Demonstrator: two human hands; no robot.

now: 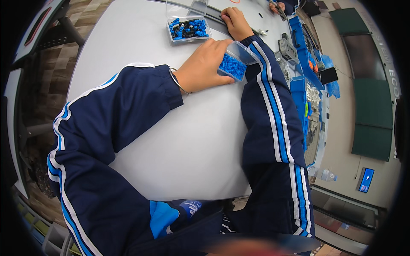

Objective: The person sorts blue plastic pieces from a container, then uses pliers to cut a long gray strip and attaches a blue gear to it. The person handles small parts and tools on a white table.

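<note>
My left hand [204, 64] grips a small clear plastic box [244, 76] by its side, thumb along the near edge. Small blue connector pegs [232, 66] fill it, and its hinged lid stands up beside my right sleeve. Farther out, my right hand [236, 23] has its fingers curled together at a dark grey flat piece [218, 26] on the table; what they pinch, if anything, is hidden. Left of that hand stands a second clear box [171, 42], lid raised, holding mixed blue, black and a few white connectors [188, 29].
A white table [188, 153] spreads under my arms. Along its right side are a grey brick-shaped unit [288, 49], blue sorting trays [299, 85] with parts, and a black phone-like slab [328, 76]. At the far edge another person's hand [279, 7] holds a grey piece.
</note>
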